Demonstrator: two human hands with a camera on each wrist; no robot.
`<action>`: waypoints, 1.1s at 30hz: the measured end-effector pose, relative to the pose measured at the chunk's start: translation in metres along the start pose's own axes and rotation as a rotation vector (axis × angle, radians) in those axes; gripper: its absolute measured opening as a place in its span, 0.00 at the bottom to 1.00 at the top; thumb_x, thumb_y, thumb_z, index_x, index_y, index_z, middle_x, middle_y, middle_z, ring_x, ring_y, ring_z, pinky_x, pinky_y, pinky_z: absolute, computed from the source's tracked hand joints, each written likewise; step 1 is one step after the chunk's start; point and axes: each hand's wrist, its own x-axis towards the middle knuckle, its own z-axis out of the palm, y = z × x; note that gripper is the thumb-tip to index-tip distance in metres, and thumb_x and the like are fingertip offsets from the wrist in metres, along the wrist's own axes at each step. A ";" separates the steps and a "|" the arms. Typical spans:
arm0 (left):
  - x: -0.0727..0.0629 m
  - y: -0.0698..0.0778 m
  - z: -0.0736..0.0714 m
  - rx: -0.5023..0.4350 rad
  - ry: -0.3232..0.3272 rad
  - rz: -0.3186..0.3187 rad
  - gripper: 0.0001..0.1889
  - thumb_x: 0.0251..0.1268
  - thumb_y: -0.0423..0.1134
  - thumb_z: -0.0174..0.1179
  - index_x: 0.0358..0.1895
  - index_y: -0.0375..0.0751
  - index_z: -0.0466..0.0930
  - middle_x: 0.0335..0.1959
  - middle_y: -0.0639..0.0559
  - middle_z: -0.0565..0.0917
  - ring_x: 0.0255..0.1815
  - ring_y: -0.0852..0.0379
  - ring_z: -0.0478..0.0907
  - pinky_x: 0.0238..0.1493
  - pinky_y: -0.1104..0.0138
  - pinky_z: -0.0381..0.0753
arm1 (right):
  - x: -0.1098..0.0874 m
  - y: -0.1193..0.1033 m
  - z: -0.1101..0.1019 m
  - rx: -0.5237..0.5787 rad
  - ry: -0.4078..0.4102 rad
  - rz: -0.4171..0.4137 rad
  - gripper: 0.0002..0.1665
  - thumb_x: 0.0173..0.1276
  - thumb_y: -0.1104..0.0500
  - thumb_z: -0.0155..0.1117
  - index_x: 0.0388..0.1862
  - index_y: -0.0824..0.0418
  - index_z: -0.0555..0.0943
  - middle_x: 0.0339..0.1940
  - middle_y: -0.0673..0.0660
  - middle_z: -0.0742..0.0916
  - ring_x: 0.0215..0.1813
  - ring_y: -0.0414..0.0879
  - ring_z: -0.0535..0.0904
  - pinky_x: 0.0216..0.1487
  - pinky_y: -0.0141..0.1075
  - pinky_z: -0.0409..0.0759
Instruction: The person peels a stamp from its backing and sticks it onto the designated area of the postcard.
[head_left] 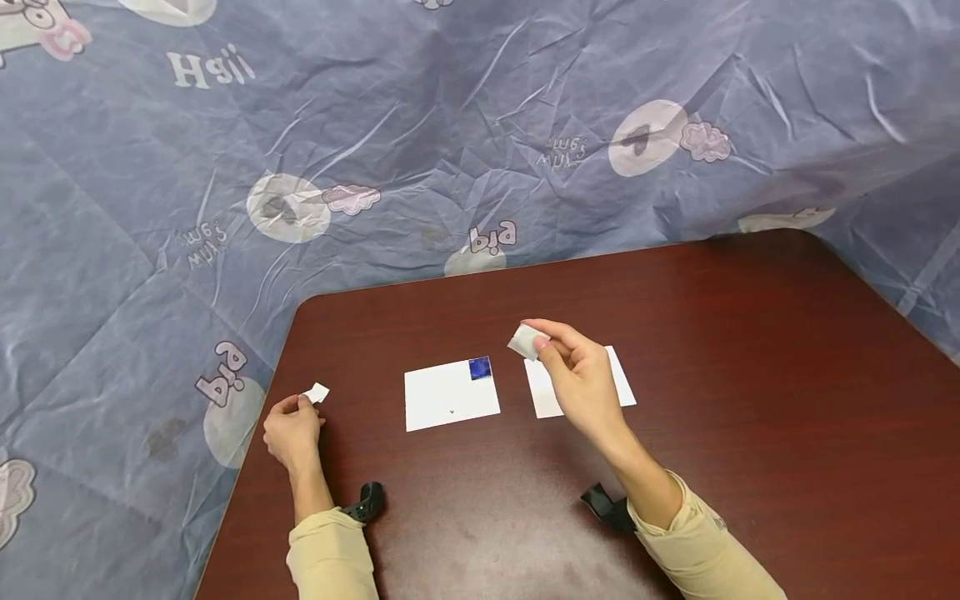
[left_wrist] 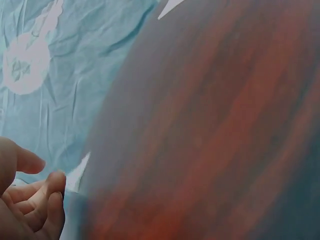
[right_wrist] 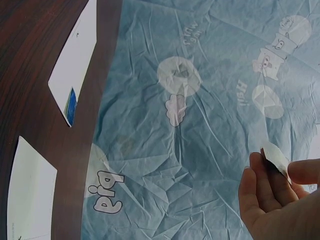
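Note:
My right hand (head_left: 583, 379) is raised above the table and pinches a small pale square (head_left: 528, 342) between thumb and fingers. In the right wrist view this stamp (right_wrist: 276, 159) has a toothed edge and a darker far side. My left hand (head_left: 292, 431) is low by the table's left edge, fingers loosely curled. Just past its fingertips is a small white paper piece (head_left: 318, 392); in the left wrist view the thumb stands apart from the fingers, with the paper (left_wrist: 77, 176) behind them. A white card (head_left: 442, 400) bears a blue stamp (head_left: 480, 368) at its upper right corner.
A second white card (head_left: 547, 402) lies to the right, partly hidden by my right hand. Both cards are on the dark red-brown table (head_left: 750, 400). A crumpled blue-grey printed sheet (head_left: 420, 150) hangs behind and beside the table. Black straps (head_left: 366, 502) are worn at both wrists.

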 end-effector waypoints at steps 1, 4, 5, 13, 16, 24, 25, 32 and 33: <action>-0.001 0.002 -0.001 -0.004 0.000 0.000 0.17 0.69 0.40 0.52 0.54 0.33 0.78 0.16 0.58 0.82 0.46 0.39 0.79 0.60 0.50 0.63 | 0.000 0.000 0.000 0.001 0.000 -0.002 0.13 0.71 0.68 0.56 0.52 0.67 0.81 0.34 0.63 0.87 0.35 0.44 0.79 0.38 0.32 0.75; -0.003 0.009 -0.005 -0.006 0.002 0.010 0.19 0.69 0.42 0.52 0.57 0.36 0.76 0.16 0.58 0.82 0.48 0.39 0.77 0.58 0.49 0.64 | 0.001 -0.001 0.000 -0.006 0.000 -0.008 0.13 0.71 0.67 0.56 0.51 0.67 0.81 0.33 0.63 0.87 0.34 0.44 0.78 0.36 0.30 0.73; -0.004 0.013 -0.007 -0.007 0.006 0.018 0.19 0.69 0.42 0.52 0.57 0.36 0.77 0.16 0.58 0.83 0.46 0.41 0.78 0.57 0.49 0.65 | 0.001 -0.001 0.000 -0.007 0.000 -0.010 0.13 0.71 0.67 0.56 0.51 0.67 0.81 0.33 0.63 0.87 0.34 0.43 0.78 0.36 0.30 0.73; -0.019 0.045 -0.007 -0.122 0.000 0.174 0.13 0.68 0.42 0.57 0.49 0.39 0.82 0.28 0.45 0.86 0.14 0.75 0.72 0.47 0.58 0.70 | 0.001 -0.001 -0.002 -0.029 -0.005 -0.002 0.13 0.71 0.67 0.55 0.52 0.64 0.82 0.31 0.61 0.87 0.28 0.42 0.72 0.29 0.30 0.66; -0.027 0.055 -0.003 -0.140 -0.011 0.231 0.12 0.68 0.42 0.57 0.48 0.41 0.82 0.27 0.46 0.86 0.15 0.73 0.75 0.37 0.67 0.71 | 0.000 -0.002 -0.003 -0.055 -0.019 0.005 0.14 0.71 0.66 0.55 0.52 0.64 0.81 0.31 0.59 0.87 0.28 0.42 0.70 0.27 0.32 0.63; -0.061 0.087 0.008 -0.257 -0.105 0.459 0.08 0.68 0.37 0.58 0.45 0.39 0.83 0.26 0.40 0.84 0.18 0.68 0.77 0.19 0.75 0.70 | -0.001 0.001 -0.004 -0.081 -0.037 0.015 0.14 0.71 0.68 0.55 0.52 0.64 0.81 0.33 0.60 0.87 0.30 0.46 0.77 0.32 0.32 0.74; -0.065 0.091 0.009 -0.282 -0.126 0.492 0.08 0.68 0.36 0.58 0.45 0.38 0.83 0.26 0.40 0.84 0.18 0.68 0.76 0.18 0.75 0.70 | -0.001 0.001 -0.004 -0.073 -0.038 0.016 0.14 0.71 0.68 0.55 0.52 0.64 0.81 0.34 0.60 0.87 0.32 0.47 0.79 0.35 0.33 0.78; -0.092 0.109 0.017 -0.449 -0.195 0.670 0.08 0.67 0.30 0.56 0.45 0.30 0.82 0.24 0.37 0.82 0.20 0.64 0.76 0.21 0.76 0.70 | 0.000 0.001 -0.004 -0.041 -0.051 0.016 0.15 0.70 0.70 0.54 0.53 0.66 0.81 0.34 0.63 0.87 0.34 0.45 0.84 0.41 0.43 0.82; -0.098 0.113 0.016 -0.465 -0.203 0.688 0.08 0.67 0.29 0.56 0.44 0.29 0.81 0.24 0.37 0.82 0.20 0.64 0.76 0.21 0.77 0.71 | 0.000 0.001 -0.004 -0.038 -0.056 0.015 0.15 0.70 0.70 0.54 0.53 0.67 0.80 0.35 0.63 0.87 0.34 0.45 0.84 0.41 0.43 0.82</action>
